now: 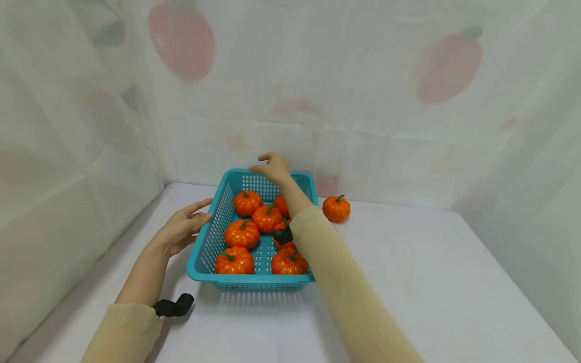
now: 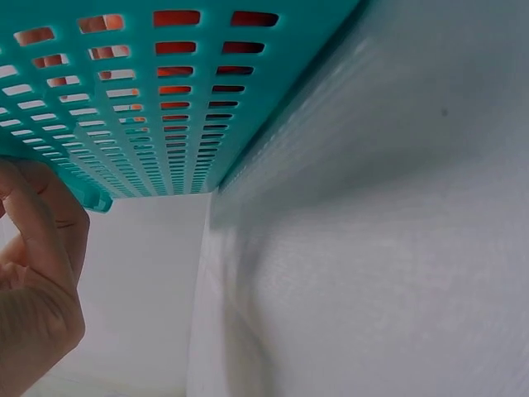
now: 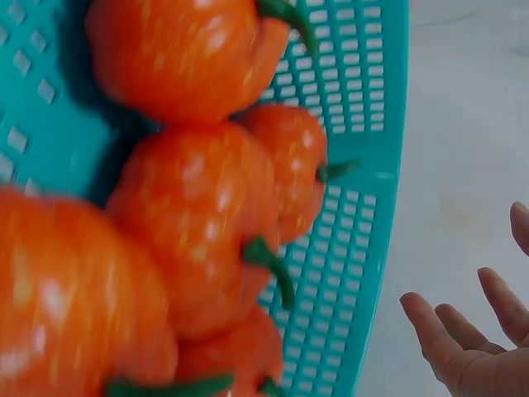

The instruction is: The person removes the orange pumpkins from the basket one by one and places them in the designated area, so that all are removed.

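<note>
A turquoise plastic basket with perforated walls holds several small orange pumpkins with green stems. My left hand is at the basket's left side, its loosely bent fingers touching the rim; the left wrist view shows those fingers just under the rim, their tips partly hidden. Above the far rim, my right hand holds nothing, its fingers spread apart. In the right wrist view, that hand is beyond the basket rim, clear of the pumpkins. My right forearm hides part of the basket's right side.
One more orange pumpkin lies on the white table to the right of the basket. Pale fabric with printed fruit hangs behind the table and along both sides. A black wrist camera sits at my left wrist.
</note>
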`<state>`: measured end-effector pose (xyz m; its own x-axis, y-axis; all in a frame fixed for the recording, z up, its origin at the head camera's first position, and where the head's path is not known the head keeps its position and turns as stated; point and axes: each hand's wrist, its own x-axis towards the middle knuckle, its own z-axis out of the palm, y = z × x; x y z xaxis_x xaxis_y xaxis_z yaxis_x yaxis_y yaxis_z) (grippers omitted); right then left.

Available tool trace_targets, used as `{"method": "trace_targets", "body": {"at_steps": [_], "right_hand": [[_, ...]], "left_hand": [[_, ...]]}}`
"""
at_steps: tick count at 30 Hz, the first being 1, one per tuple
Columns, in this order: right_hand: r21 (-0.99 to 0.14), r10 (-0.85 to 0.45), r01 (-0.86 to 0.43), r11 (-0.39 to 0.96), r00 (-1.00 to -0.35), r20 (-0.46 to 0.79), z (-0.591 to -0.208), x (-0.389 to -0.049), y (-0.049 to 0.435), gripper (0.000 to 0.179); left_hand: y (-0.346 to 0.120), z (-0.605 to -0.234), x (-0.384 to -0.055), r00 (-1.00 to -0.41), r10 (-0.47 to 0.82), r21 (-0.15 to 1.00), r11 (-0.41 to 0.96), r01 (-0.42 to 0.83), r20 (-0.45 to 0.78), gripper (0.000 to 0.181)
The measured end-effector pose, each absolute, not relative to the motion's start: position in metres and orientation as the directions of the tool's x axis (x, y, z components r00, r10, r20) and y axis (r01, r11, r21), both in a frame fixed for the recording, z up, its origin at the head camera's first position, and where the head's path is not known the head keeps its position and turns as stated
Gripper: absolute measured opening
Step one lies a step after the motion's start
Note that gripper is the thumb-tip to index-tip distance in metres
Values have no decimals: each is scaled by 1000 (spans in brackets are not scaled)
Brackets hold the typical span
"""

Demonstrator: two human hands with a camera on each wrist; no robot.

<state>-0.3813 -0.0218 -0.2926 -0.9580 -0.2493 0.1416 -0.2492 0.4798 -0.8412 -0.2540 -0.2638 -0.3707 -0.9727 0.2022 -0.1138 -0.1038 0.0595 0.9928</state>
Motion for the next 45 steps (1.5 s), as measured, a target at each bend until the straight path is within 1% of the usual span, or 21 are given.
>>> {"method": "trace_targets", "body": {"at_steps": [7,11,17,21,25,29,37,41,45], "right_hand": [[-879,-257,-201,432,-962,93,-299,-376,-44,47],[-892,-263,-182,414,-962,74,-302,-373,-50,49],[-905,-248,-137,403,-968,36,-313,-371,-52,52],[-915,-251,-106,390,-968,5,-321,-370,-50,50],[-908,-278,-96,407,-960,-23,-327,-371,-49,47],[-892,-332,-104,440,-942,-54,-331,-372,-46,47],[-849,-452,-162,504,-887,-98,-338,-375,-44,52],[-818,-486,-204,537,-868,-102,-341,-376,-44,48],[-794,-493,-238,559,-866,-88,-343,-376,-44,42]], "left_hand": [[-265,-371,-252,-972,203,992,58,-110,-119,74],[-265,-371,-251,-972,205,993,53,-105,-114,73],[-264,-371,-251,-971,211,993,38,-108,-113,73],[-263,-372,-251,-969,217,993,27,-112,-115,74],[-265,-373,-251,-970,213,993,24,-111,-114,73],[-266,-372,-251,-971,210,994,25,-110,-113,73],[-266,-370,-250,-972,209,994,22,-110,-112,73],[-266,-370,-249,-972,209,994,19,-109,-110,72],[-265,-370,-249,-971,212,994,18,-106,-107,72]]}}
